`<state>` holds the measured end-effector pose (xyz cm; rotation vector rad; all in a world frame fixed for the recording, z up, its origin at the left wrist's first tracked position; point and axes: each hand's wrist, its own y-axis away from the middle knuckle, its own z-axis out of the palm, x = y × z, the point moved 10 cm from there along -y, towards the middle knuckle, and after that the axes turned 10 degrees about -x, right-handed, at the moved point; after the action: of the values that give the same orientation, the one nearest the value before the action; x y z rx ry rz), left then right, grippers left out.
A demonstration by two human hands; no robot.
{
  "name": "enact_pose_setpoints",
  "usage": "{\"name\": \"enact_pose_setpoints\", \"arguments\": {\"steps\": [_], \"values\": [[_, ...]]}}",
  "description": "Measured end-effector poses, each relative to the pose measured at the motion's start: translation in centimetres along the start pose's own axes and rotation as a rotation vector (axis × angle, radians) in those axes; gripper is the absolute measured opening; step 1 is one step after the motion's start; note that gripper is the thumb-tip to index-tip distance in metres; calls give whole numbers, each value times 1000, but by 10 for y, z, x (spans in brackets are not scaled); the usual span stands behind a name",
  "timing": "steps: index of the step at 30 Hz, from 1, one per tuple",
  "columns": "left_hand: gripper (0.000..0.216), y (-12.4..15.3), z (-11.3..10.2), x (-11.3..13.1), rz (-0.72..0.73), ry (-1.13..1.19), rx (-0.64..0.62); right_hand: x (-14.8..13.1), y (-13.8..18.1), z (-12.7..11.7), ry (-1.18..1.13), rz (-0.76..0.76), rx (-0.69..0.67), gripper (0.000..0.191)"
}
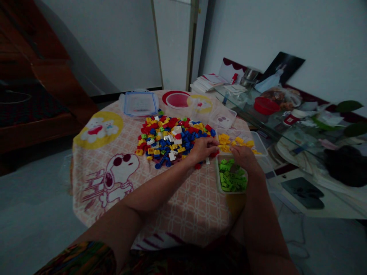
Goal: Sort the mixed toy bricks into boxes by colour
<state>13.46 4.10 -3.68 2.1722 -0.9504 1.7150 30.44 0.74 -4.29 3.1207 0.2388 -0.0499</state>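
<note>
My left hand [203, 149] is at the right edge of a mixed heap of toy building bricks [172, 139], its fingers drawn together by the near left corner of a clear container of yellow bricks [224, 139]. Just across from it, my right hand [244, 156] is closed above the shared edge of that container and a second one with green bricks [233, 177]. Both sets of fingertips point toward each other at the yellow bricks. Whatever they pinch is too small and dark to make out. The heap holds red, blue, yellow, white and a few green bricks.
A blue-rimmed clear lid or box [140, 104], a pink-red bowl [177, 101] and another clear container [223, 118] stand along the back of the cloth-covered round table [177, 206]. A cluttered glass table [275, 131] adjoins on the right, with a red bowl [266, 105].
</note>
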Motion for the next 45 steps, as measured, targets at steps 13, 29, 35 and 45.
{"name": "enact_pose_setpoints", "arguments": {"steps": [13,29,35,45], "values": [[19,14,-54,19,-8,-563,-25,2,-1,3,4,40,-28,36],[18,35,-37,13,-217,-1118,-356,-1,1,-3,-9,13,-30,35],[13,34,-37,10,-262,-1143,-376,-1,1,0,15,51,-58,36],[5,32,-44,9,-246,-997,-340,0,1,-1,15,66,-66,34]]}}
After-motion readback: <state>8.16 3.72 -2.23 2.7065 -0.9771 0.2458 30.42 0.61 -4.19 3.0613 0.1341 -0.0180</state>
